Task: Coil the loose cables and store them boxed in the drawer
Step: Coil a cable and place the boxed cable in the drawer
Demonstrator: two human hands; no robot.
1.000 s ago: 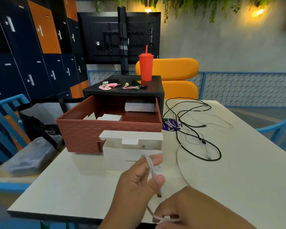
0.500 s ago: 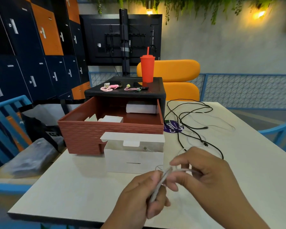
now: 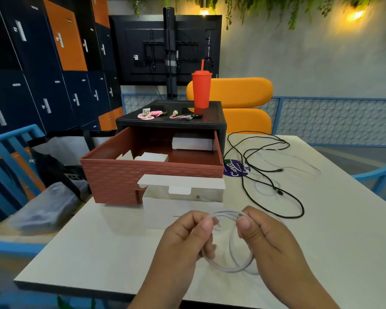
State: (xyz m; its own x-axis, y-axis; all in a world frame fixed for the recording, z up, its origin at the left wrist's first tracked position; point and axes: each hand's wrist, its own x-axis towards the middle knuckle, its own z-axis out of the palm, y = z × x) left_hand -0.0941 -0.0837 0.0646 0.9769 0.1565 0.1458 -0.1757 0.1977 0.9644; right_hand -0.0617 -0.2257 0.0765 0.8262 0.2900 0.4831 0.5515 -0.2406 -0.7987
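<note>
drawer [image 3: 152,172]: centre-left of frame, red-brown, pulled open from the black stand; two white boxes inside, one front-left, one back-right.
open box [image 3: 183,208]: white, lid flap up, on the table [image 3: 98,246] touching the drawer front, just above the hands. Looks like the target for this coil.
left hand [image 3: 185,239]: lower centre, thumb and fingers pinched on the left side of the white cable [image 3: 230,264].
white cable: lower centre, gathered in a few loops between both hands, held just above the table.
right hand [image 3: 267,237]: lower centre-right, pinched on the right side of the same loops.
black cable [image 3: 274,188]: right of centre, loose and sprawled on the table, tangled with thin white leads; not yet coiled.
risk 1: loops are untied, held by pinch only; easing either grip before it's boxed lets the coil spring open.
risk 2: coil looks nearly as wide as the box opening; forcing it in could catch the flap or shove the box.
risk 3: the tangle at right could drag its neighbours when one lead is pulled.
</note>
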